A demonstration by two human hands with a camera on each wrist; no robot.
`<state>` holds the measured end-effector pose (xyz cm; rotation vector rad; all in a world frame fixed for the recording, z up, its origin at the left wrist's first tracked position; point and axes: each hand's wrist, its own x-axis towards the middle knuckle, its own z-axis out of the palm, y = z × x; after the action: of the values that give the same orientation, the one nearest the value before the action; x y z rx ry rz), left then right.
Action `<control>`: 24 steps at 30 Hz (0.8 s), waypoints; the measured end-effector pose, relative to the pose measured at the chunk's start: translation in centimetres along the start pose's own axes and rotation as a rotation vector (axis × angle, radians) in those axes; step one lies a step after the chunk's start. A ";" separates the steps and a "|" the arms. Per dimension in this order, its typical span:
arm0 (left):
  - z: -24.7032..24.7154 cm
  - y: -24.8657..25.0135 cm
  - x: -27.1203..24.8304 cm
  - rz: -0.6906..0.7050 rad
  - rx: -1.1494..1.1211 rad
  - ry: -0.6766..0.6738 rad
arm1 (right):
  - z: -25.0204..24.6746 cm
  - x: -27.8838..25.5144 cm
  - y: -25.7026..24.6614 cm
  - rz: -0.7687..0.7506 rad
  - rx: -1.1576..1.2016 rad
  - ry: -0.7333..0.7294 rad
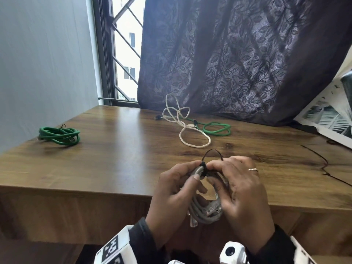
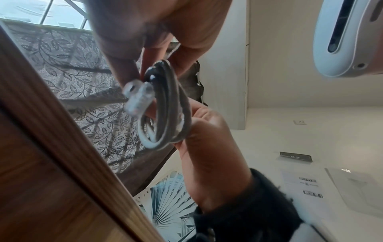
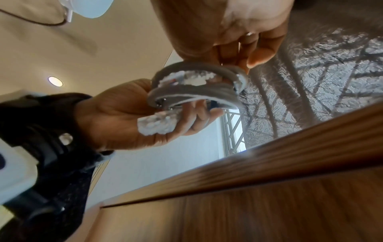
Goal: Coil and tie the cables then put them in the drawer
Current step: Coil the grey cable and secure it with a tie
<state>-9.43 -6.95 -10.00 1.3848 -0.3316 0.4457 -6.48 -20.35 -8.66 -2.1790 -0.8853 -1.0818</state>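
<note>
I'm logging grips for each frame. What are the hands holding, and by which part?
Both hands hold the coiled grey cable at its top: left hand and right hand pinch either side of the thin black tie wrapped there.

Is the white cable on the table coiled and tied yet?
No, the white cable lies in loose, untied loops on the table.

Inventory by type: cables, ties, hands.

Cables: four. One grey coil [image 1: 204, 210] sits in the grip; one coiled green cable [image 1: 59, 135] lies far left of the grip; one loose white cable [image 1: 182, 126] and one loose green cable [image 1: 217, 128] lie beyond the grip. Black ties: one [image 1: 203, 169], at the top of the gripped coil. Hands: two, left hand [image 1: 171, 197] and right hand [image 1: 245, 193].
</note>
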 end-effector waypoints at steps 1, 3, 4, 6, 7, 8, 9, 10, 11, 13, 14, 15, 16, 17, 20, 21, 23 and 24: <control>0.0 0.1 0.1 -0.004 -0.032 0.007 | 0.1 0.0 0.0 -0.010 -0.026 -0.016; 0.1 0.1 0.2 0.004 -0.027 0.018 | 0.1 -0.1 -0.2 -0.011 -0.026 -0.033; 0.0 0.0 0.2 0.007 -0.010 0.023 | 0.1 0.0 -0.3 -0.007 -0.013 -0.033; -0.1 -0.2 0.1 -0.001 0.021 0.035 | 0.0 -0.1 -0.5 -0.015 -0.020 -0.046; -0.2 -0.3 0.1 -0.023 0.005 0.044 | 0.0 -0.1 -0.6 -0.023 -0.035 -0.054; -0.2 -0.2 0.1 -0.055 -0.023 0.046 | 0.0 -0.2 -0.6 -0.024 -0.041 -0.057; -0.3 -0.2 0.2 -0.084 -0.054 0.040 | 0.0 -0.3 -0.7 -0.010 -0.033 -0.054; -0.4 -0.1 0.2 -0.113 -0.084 0.039 | 0.0 -0.4 -0.7 0.014 -0.018 -0.046; -0.4 -0.1 0.2 -0.131 -0.105 0.042 | 0.0 -0.5 -0.8 0.039 -0.002 -0.037; -0.4 0.0 0.3 -0.158 -0.135 0.061 | 0.0 -0.8 -1.2 0.069 -0.001 -0.007; -0.4 0.0 0.4 -0.165 -0.146 0.076 | 0.1 -0.9 -1.4 0.081 -0.013 0.012; -0.3 -0.2 0.4 -0.164 -0.147 0.088 | 0.2 -1.1 -1.6 0.105 -0.028 0.030; -0.3 -0.3 0.4 -0.158 -0.145 0.099 | 0.3 -1.1 -1.8 0.138 -0.044 0.041; -0.3 -0.4 0.4 -0.147 -0.142 0.105 | 0.4 -1.1 -2.0 0.176 -0.059 0.044; -0.3 -0.8 0.2 -0.099 -0.101 0.114 | 1.1 -0.9 -2.3 0.286 -0.052 0.004; -0.3 -0.8 0.1 -0.080 -0.084 0.109 | 1.3 -0.8 -2.4 0.319 -0.019 -0.014; -0.3 -0.7 0.0 -0.033 -0.049 0.091 | 1.5 -0.7 -2.3 0.389 0.092 -0.041; -0.3 -0.7 -0.1 -0.013 -0.034 0.077 | 1.5 -0.7 -2.3 0.424 0.164 -0.062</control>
<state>-9.17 -6.71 -10.70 1.3330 -0.2660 0.4789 -7.82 -18.01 -9.60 -2.1391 -0.4824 -0.7132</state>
